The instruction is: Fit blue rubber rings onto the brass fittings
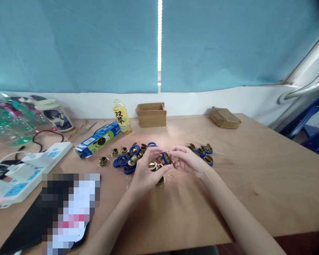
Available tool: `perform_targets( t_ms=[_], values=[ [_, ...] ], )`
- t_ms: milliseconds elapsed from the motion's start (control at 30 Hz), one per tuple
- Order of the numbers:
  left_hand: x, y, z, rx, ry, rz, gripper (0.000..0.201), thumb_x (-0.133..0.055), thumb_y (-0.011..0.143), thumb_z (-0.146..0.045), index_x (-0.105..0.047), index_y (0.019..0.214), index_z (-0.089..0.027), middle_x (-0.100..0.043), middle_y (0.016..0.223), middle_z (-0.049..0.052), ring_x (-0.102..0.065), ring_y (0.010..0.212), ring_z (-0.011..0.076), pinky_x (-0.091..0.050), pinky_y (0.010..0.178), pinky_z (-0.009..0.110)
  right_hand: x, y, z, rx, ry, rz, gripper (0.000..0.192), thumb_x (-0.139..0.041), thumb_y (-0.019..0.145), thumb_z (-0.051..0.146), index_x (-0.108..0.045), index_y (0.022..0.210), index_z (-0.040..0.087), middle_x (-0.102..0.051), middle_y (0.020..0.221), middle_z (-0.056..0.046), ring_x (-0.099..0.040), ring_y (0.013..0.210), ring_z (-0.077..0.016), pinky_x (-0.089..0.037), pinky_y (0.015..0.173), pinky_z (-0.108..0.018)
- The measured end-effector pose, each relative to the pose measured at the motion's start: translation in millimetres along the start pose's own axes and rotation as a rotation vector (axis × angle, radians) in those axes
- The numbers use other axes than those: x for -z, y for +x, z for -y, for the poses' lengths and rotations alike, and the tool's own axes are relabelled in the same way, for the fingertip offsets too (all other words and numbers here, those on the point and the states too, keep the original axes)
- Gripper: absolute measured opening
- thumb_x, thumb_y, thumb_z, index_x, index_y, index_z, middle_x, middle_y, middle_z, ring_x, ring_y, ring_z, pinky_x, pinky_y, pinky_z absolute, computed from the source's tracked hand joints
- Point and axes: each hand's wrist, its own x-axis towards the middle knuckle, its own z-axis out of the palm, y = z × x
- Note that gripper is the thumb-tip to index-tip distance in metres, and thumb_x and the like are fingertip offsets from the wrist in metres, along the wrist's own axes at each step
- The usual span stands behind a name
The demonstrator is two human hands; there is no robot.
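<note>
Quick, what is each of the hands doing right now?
Left hand: curled shut on several brass fittings.
Right hand: fingertips pinched on a brass fitting with a blue ring, which the left fingertips also touch.

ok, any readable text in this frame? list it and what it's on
"双萃": dark characters on the label of the yellow bottle at the back of the table.
Blue and green box: print on it too small to read.
Cup with the pale lid: picture only, no legible words.
Cardboard boxes: no text visible.
</note>
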Motion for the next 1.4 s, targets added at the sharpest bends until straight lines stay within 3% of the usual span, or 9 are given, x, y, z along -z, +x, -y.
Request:
perform_targets(
  t_ms=[200,500,700,800,1100,1267,1400],
  values=[
    [-0.7,-0.3,-2.0,-0.015,0.041,0.004,0.042,-0.079,0.076,-0.019,-0.054,0.110,-0.024,-0.068,0.104,0.002,-0.070,0.096,0.0183,-0.055,0.087,0.031,-0.8,-3.1,2.9,-0.008,-0.085,-0.014,0.024,-0.084,0.067,0.025,-0.064,0.078,0.016,-0.063,0.062,0.004,-0.056,0.051,-0.0060,-0.042,0.053,-0.018],
    [4.0,1.6,2.6,-0.097,0.089,0.031,0.042,-0.076,0.077,-0.015,-0.054,0.111,-0.024,-0.068,0.104,0.004,-0.070,0.099,0.0203,-0.056,0.089,0.034,-4.8,-12.7,12.8,0.196,-0.604,0.121,0.018,-0.070,0.084,0.033,-0.060,0.084,0.019,-0.056,0.068,0.004,-0.051,0.060,-0.0105,-0.041,0.060,-0.025],
    [8.3,4.7,4.0,-0.201,0.423,0.089,0.051,-0.067,0.080,-0.008,-0.054,0.128,-0.020,-0.065,0.127,0.013,-0.062,0.119,0.0271,-0.049,0.102,0.045,-9.5,-11.8,4.3,0.460,-0.968,0.035,0.011,-0.060,0.088,0.017,-0.054,0.079,0.021,-0.050,0.069,0.003,-0.047,0.064,-0.0131,-0.036,0.058,-0.025],
    [9.2,5.5,4.5,-0.232,0.484,0.114,0.048,-0.062,0.082,-0.005,-0.055,0.127,-0.020,-0.066,0.126,0.013,-0.061,0.120,0.0274,-0.049,0.102,0.045,-10.9,-9.3,-2.1,0.593,-1.119,0.023,0.016,-0.055,0.087,0.009,-0.050,0.078,0.022,-0.050,0.070,0.003,-0.046,0.064,-0.0133,-0.034,0.058,-0.025],
    [11.3,6.1,-3.5,-0.163,0.492,0.055,0.042,-0.058,0.082,-0.003,-0.060,0.119,-0.022,-0.072,0.107,0.005,-0.068,0.088,0.0180,-0.055,0.083,0.031,-16.4,-11.5,-10.6,0.741,-1.336,-0.037,0.013,-0.049,0.093,0.011,-0.048,0.086,0.023,-0.056,0.081,0.000,-0.051,0.069,-0.0153,-0.038,0.064,-0.027],
    [7.1,3.9,3.2,-0.194,0.428,0.072,0.042,-0.056,0.083,-0.002,-0.057,0.120,-0.021,-0.069,0.116,0.007,-0.065,0.107,0.0211,-0.052,0.095,0.036,-18.1,-14.4,-9.0,0.766,-1.369,-0.021,0.013,-0.049,0.094,0.012,-0.050,0.086,0.023,-0.059,0.086,-0.002,-0.055,0.073,-0.0169,-0.042,0.066,-0.028],
    [7.9,3.1,4.3,-0.206,0.429,0.038,0.046,-0.054,0.082,0.001,-0.058,0.121,-0.023,-0.070,0.115,0.005,-0.068,0.102,0.0194,-0.054,0.091,0.034,-18.4,-16.1,-7.4,0.765,-1.364,-0.009,0.014,-0.050,0.092,0.011,-0.050,0.086,0.024,-0.060,0.087,-0.002,-0.055,0.071,-0.0163,-0.042,0.063,-0.028]
  ],
)
